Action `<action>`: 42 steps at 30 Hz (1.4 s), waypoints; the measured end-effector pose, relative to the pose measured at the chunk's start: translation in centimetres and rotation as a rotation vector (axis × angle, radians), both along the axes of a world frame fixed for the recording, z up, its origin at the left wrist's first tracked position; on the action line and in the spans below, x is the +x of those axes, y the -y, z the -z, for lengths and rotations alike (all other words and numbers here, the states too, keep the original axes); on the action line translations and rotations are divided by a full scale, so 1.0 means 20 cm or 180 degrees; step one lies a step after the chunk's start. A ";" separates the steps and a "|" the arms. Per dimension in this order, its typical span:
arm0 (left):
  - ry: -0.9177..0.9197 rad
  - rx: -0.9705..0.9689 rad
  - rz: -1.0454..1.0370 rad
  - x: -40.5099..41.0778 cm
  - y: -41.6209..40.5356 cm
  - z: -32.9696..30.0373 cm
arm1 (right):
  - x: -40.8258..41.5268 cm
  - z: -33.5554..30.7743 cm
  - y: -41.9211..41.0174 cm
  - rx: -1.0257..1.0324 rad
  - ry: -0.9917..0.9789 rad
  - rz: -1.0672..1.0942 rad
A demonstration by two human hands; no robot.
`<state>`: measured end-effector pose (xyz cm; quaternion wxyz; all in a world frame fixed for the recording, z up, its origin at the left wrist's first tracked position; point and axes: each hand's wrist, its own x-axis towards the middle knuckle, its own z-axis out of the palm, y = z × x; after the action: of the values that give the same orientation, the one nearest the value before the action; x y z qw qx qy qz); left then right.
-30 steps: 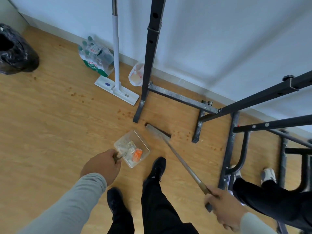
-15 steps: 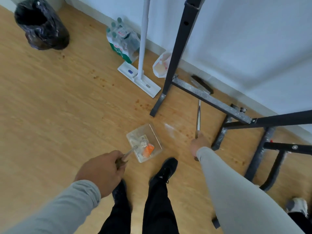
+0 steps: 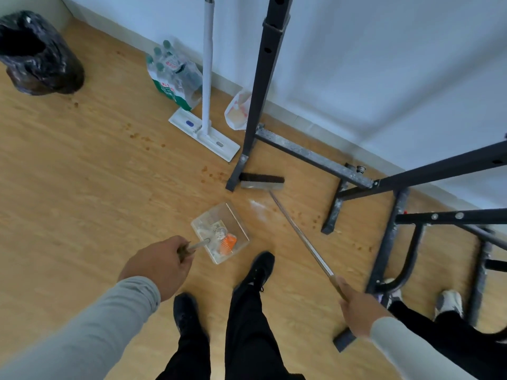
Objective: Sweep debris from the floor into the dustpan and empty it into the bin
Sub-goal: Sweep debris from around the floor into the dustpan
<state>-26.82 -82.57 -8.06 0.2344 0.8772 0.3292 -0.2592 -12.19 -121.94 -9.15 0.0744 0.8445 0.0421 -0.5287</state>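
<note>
The right hand [image 3: 356,311] grips the broom handle near its end, so the broom [image 3: 262,181] reaches the floor beside the black frame's foot [image 3: 233,182], near brown crumbs [image 3: 212,174]. The left hand [image 3: 159,266] is curled round the dustpan's stem, holding the clear dustpan [image 3: 220,235] mid-floor, mouth toward the broom, ready to receive. The bin [image 3: 35,56] stands in the far left corner. Half a second ago the broom head lay behind the frame by the wall; it now sits nearer.
</note>
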 end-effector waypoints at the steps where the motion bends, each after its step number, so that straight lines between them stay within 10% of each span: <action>1: -0.0021 -0.0012 -0.0001 0.00 -0.01 0.00 | -0.06 -0.05 0.06 0.0019 -0.0090 0.0031; 9: 0.0012 -0.0065 0.0040 0.00 -0.01 -0.03 | -0.28 -0.31 0.35 0.0430 0.0329 0.0624; 18: -0.0006 0.0028 -0.0017 0.01 -0.02 0.00 | 0.21 0.11 -0.32 0.0584 0.0524 0.1149; 30: 0.0005 0.0106 -0.0038 0.05 0.00 -0.01 | 0.02 -0.17 0.22 -0.0200 -0.0016 -0.0701; 42: 0.0011 0.0066 -0.0058 0.06 0.01 -0.02 | 0.19 -0.49 0.50 0.0000 0.0176 -0.0199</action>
<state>-25.59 -82.68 -7.59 0.2282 0.8770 0.3395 -0.2521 -8.47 -131.96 0.73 0.0921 0.8571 0.0663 -0.5025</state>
